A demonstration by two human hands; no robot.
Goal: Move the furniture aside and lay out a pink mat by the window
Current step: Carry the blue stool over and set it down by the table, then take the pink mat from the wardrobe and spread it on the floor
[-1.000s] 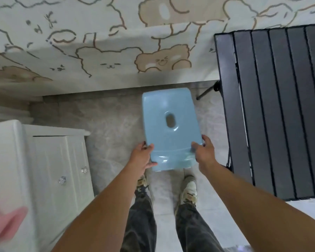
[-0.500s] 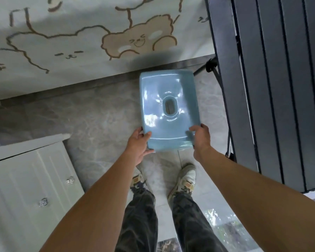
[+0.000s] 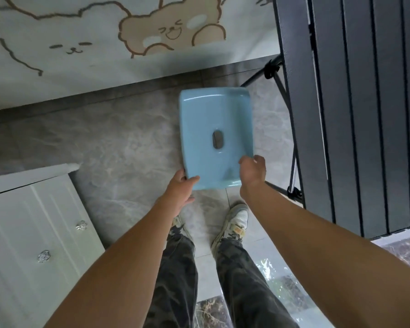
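Grey tiled floor [image 3: 104, 143] fills mid-frame. The blue stool [image 3: 213, 119] is at centre, with the left hand [image 3: 182, 188] and right hand [image 3: 251, 174] at its near corners, fingers [image 3: 259, 159] clamped on the rim. Best to keep it level and clear of the black desk [image 3: 353, 114] at right.

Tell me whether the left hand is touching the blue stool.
Touching. The head view shows the left hand gripping the near left corner of the blue stool, with its thumb lying on the seat top and no gap between them.
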